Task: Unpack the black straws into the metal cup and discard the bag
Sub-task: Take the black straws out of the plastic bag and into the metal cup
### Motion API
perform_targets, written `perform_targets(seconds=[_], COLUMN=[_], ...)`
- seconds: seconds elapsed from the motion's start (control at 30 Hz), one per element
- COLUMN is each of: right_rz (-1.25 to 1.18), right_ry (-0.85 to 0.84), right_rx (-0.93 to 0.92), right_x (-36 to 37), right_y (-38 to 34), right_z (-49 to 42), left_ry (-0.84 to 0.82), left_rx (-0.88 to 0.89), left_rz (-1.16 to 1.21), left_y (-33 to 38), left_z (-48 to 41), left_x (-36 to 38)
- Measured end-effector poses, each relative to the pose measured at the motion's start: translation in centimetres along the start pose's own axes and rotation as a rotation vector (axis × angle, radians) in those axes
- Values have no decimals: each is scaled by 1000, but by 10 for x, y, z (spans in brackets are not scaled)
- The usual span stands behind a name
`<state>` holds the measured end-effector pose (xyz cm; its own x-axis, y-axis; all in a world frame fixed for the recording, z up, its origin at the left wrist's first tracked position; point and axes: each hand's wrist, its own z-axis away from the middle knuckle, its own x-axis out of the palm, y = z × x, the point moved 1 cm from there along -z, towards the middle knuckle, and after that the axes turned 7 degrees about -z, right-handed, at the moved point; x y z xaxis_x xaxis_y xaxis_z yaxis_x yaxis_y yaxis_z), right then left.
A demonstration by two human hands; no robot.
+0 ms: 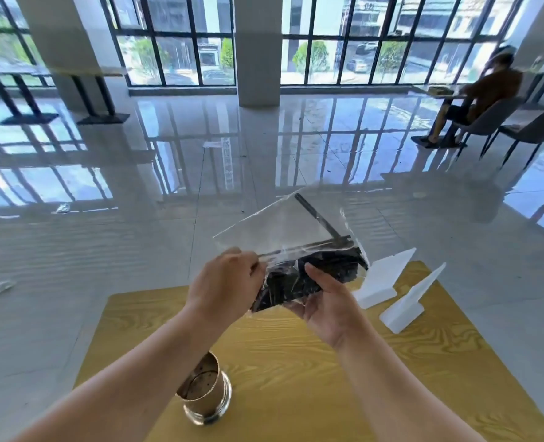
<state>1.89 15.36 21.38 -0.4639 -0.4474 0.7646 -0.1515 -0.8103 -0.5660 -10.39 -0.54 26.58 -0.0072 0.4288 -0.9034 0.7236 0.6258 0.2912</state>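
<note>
Above the wooden table [296,362], left hand [222,288] pinches the clear bag [283,231]; right hand [324,304] cups the black straws [296,282]; metal cup [204,393] stands below

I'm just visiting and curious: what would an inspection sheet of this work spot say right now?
Surface: yellow wood-grain table, mostly bare.
Job's things: clear plastic bag held up above the table, black straws still inside, a few lying loose higher in the bag; metal cup upright at the near left of the table, no straws in it.
Clutter: two white foam pieces at the table's far right.
Grippers: left hand pinches the bag's left side; right hand grips the bundled end.
Cables: nothing seen.
Surroundings: glossy tiled floor with scraps of litter, tall windows, a seated person far right.
</note>
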Motion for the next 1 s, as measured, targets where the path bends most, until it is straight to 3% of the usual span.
perform_targets(seconds=[0.47,0.77,1.0], right_rz=[86,91,71], right_ry=[169,166,99], right_rx=[95,87,73], right_x=[-30,-36,-24], right_y=[14,19,18], right_z=[11,15,17], left_ry=[175,301,461], left_rx=[-149,-247,-173], left_rz=[277,160,-89], left_y=[-72,-100,-87], left_z=[-13,-15,0], left_x=[-66,-105,-127])
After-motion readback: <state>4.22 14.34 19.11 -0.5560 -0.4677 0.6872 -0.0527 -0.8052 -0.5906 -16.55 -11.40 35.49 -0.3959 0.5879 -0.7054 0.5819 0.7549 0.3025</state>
